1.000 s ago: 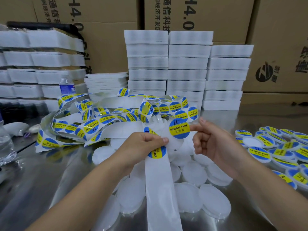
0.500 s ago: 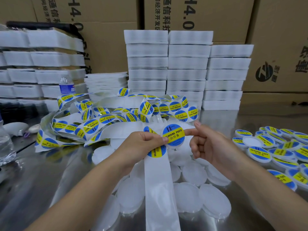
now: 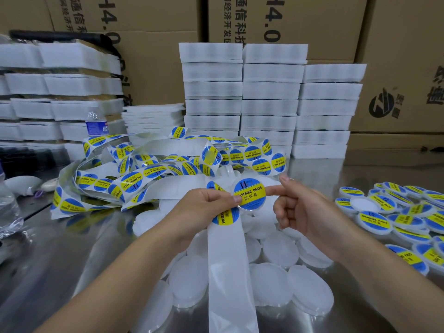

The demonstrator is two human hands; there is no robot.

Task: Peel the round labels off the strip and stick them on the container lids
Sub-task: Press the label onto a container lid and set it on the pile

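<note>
The left hand (image 3: 206, 209) is curled round the strip (image 3: 230, 260) above the middle of the steel tabletop (image 3: 48, 272), fingers clenched on the white backing; one unpeeled label (image 3: 227, 216) sits on the strip just under that grip, and the bare backing runs down from it toward the near edge. Just beside the left thumb, a round label (image 3: 249, 192) reading SOLDERING PASTE faces the camera, seated on a translucent lid (image 3: 251, 209) whose rim shows below it; the thumb tip touches the label's left edge. The right hand (image 3: 302, 212) has its index finger straight, the tip pressing the label's right edge; its other fingers are curled into the palm and hold nothing, and its thumb stands up, apart from the lid. What carries the lid from behind is hidden; possibly the left fingers.

Bare lids (image 3: 271, 287) lie heaped and overlapping under both hands, reaching toward the near edge; labelled lids (image 3: 374, 219) are piled along the right edge. A tangle of loaded strip (image 3: 153, 174) loops across the middle toward the left edge. Stacks of white trays (image 3: 269, 97) stand along the far edge, with cardboard boxes (image 3: 396, 44) behind them; a water bottle (image 3: 96, 123) stands at the far left among more trays, and a second bottle (image 3: 7, 207) shows at the left edge.
</note>
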